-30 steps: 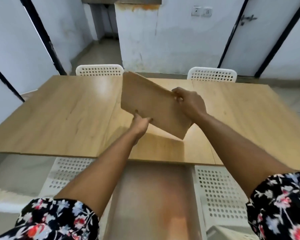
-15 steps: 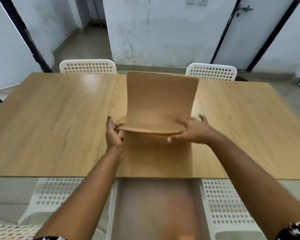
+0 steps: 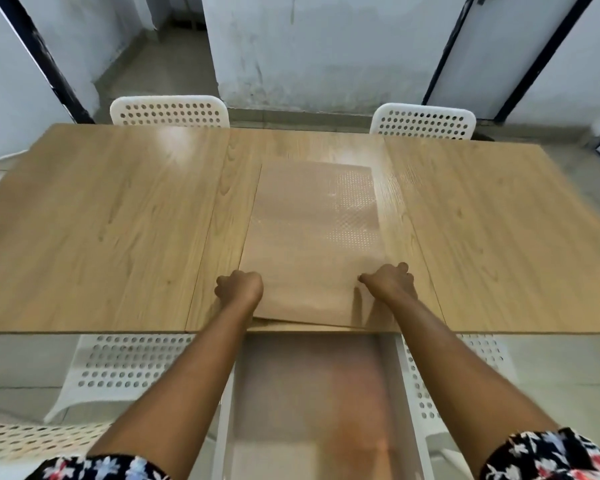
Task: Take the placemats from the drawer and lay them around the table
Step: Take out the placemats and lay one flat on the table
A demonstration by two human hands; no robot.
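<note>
The tan placemats [image 3: 312, 244], held curled upright a moment ago, now lie flat on the table [image 3: 101, 230] above the open drawer [image 3: 312, 393]; left hand [image 3: 239, 289] and right hand [image 3: 390, 282] grip the near corners; spreading them likely comes next.

Tabletop left: you have bare table [image 3: 94, 220] from the placemat [image 3: 312, 244] to the edge.
Tabletop right: likewise bare.
Centre: the placemat lies flat, your left hand [image 3: 239, 289] and right hand [image 3: 390, 284] on its near corners.
Far side: two white chairs [image 3: 169, 110] stand against the edge.
Near side: the open drawer [image 3: 312, 403] sits between two more chairs, both arms above it.
</note>
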